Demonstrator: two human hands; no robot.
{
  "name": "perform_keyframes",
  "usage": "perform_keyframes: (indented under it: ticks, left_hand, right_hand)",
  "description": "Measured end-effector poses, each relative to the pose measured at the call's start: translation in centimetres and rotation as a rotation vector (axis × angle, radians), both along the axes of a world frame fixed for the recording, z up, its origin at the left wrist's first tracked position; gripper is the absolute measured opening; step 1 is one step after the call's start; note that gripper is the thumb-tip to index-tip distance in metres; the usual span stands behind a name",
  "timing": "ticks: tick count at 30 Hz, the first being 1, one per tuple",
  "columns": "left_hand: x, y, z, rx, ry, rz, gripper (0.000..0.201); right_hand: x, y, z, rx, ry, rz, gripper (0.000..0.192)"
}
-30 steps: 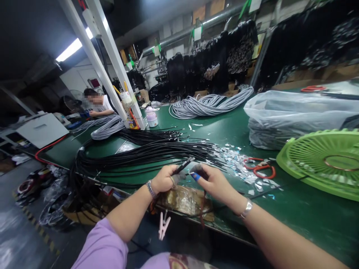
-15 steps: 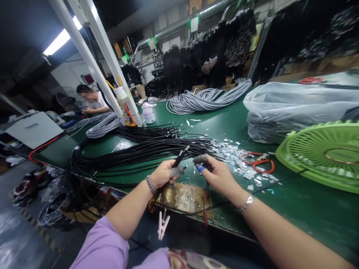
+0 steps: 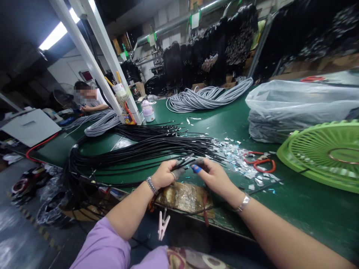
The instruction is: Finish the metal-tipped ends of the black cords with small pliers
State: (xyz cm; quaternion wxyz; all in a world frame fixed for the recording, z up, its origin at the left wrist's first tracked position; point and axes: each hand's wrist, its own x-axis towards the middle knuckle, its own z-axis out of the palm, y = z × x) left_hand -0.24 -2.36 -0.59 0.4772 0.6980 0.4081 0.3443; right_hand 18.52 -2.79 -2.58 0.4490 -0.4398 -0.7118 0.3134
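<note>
Firstly, green table (image 3: 305,213), spanning the view; black cable bundle (image 3: 134,154), lying across it; left hand (image 3: 165,174), fingers closed round a few black cable ends (image 3: 186,161) above the table's near edge; right hand (image 3: 212,175), fingers narrowly set beside their tips, whether pinching cannot be told; said ends probably light, springy, smooth-skinned, best pinched just behind the tips

Smooth, softly glossy table (image 3: 224,119) here, and a plastic sheen on the black cables (image 3: 140,151) toward nine o'clock! Crinkled, filmy plastic bag (image 3: 269,125) just before three, plastic fan (image 3: 325,149) at three, shiny metal bracelet (image 3: 244,202) past four, matt cloth sleeve (image 3: 105,248) past seven.
</note>
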Motion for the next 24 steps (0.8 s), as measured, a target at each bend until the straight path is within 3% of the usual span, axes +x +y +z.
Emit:
perform_keyframes:
  ticks: [6,10,12,18,24]
  left_hand:
    - [-0.2,-0.1,-0.1,-0.157,0.020,0.072,0.045]
    - [-0.2,0.2,-0.1,-0.275,-0.191,0.279,0.058]
    - [-0.3,0.4,0.2,-0.339,-0.238,0.306,0.060]
    - [-0.5,2.0,1.9,-0.558,-0.008,-0.153,0.056]
    - [0.0,3.2,1.9,-0.573,0.036,-0.357,0.059]
  right_hand:
    - [0.1,-0.1,0.2,0.052,-0.027,-0.006,0.019]
    - [0.1,-0.3,0.3,0.158,-0.058,-0.009,0.017]
    - [0.2,-0.4,0.3,0.209,-0.086,-0.003,0.014]
    - [0.8,-0.4,0.5,0.285,-0.132,0.002,0.014]
    - [1.2,-0.3,0.9,0.305,-0.126,-0.011,0.016]
